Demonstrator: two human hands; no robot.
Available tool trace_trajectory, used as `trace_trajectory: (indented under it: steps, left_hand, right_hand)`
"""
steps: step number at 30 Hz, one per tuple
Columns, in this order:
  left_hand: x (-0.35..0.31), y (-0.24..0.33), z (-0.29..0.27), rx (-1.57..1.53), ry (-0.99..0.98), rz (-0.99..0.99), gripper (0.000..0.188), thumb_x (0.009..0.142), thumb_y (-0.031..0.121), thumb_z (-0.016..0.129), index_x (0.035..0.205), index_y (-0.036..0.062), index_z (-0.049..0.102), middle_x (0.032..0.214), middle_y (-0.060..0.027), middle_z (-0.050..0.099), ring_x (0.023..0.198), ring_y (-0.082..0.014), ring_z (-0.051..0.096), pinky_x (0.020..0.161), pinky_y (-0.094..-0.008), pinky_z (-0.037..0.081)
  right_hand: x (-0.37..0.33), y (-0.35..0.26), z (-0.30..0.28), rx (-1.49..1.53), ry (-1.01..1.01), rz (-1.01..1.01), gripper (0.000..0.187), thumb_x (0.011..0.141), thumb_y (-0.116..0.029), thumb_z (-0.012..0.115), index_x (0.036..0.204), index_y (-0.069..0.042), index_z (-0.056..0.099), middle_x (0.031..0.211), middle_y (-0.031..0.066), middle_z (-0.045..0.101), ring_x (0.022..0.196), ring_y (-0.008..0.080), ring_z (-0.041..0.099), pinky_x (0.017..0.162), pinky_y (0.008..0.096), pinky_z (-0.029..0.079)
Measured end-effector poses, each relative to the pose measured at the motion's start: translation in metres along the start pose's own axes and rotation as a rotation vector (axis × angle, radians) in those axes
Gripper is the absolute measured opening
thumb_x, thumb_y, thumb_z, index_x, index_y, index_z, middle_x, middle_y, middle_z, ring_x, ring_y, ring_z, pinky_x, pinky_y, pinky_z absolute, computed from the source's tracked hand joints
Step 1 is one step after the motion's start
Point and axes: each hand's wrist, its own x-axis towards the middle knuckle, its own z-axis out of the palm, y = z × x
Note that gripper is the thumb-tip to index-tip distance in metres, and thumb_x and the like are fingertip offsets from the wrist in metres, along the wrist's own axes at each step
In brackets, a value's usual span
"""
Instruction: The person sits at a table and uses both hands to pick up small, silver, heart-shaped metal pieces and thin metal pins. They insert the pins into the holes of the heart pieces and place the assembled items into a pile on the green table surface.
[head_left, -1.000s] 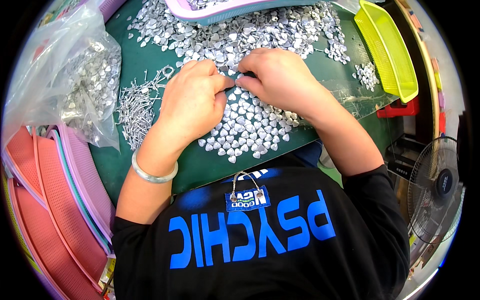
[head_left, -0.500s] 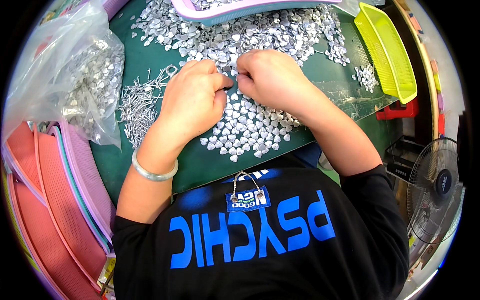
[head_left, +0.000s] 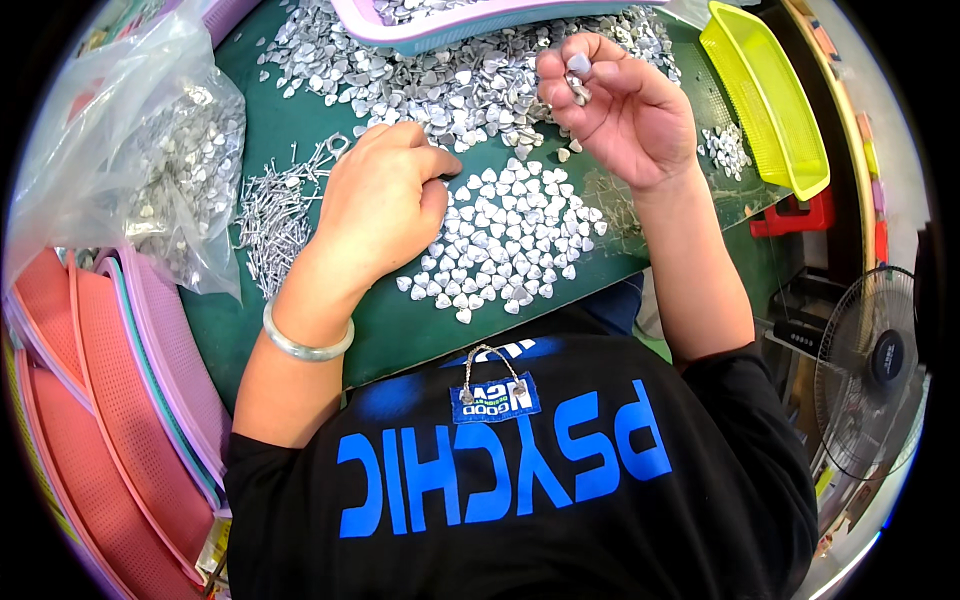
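Note:
My right hand (head_left: 632, 115) is raised over the right side of the loose pile, palm turned up and fingers curled. Several small silver heart pieces (head_left: 579, 64) sit among its fingertips. My left hand (head_left: 385, 195) rests on the green table, back up, with fingers bent under; whatever they hold is hidden. Beside it lies a heap of thin silver pins (head_left: 277, 215), with a metal ring (head_left: 339, 144) at its upper end. Between my hands, flat silver hearts (head_left: 510, 235) are spread in a single layer.
A large pile of silver hearts (head_left: 440, 85) lies beyond, under a pink-and-blue basket (head_left: 450, 35). At left are a clear bag (head_left: 185, 160) of hearts and stacked baskets (head_left: 120, 400). A yellow-green basket (head_left: 765, 100), a small heart pile (head_left: 725, 150) and a fan (head_left: 868, 370) are right.
My right hand has lifted away from the left hand, moved right and farther out, and turned palm up, showing heart pieces in its fingers. The left hand stays nearly in place.

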Motion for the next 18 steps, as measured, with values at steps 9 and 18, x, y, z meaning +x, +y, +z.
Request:
trace_trajectory:
  steps: [9,18]
  left_hand:
    - [0.002,-0.001,0.002,0.040,0.032,-0.016,0.024,0.075,0.003,0.059,0.094,0.0075,0.071,0.083,-0.0090,0.060,0.086,-0.0294,0.059,0.076,-0.0403,0.050]
    - [0.002,-0.002,0.003,0.050,0.039,-0.022,0.024,0.074,0.003,0.059,0.094,0.0067,0.071,0.082,-0.0103,0.059,0.085,-0.0305,0.059,0.075,-0.0413,0.050]
  right_hand:
    - [-0.002,0.016,0.028,-1.192,0.187,0.073,0.020,0.087,-0.013,0.065,0.103,-0.003,0.070,0.065,-0.0046,0.057,0.056,0.0055,0.049,0.051,0.0215,0.041]
    - [-0.005,0.036,0.028,-1.904,-0.026,-0.058,0.016,0.082,-0.018,0.062,0.095,-0.015,0.071,0.082,0.0096,0.069,0.081,0.0314,0.066,0.070,0.0434,0.052]
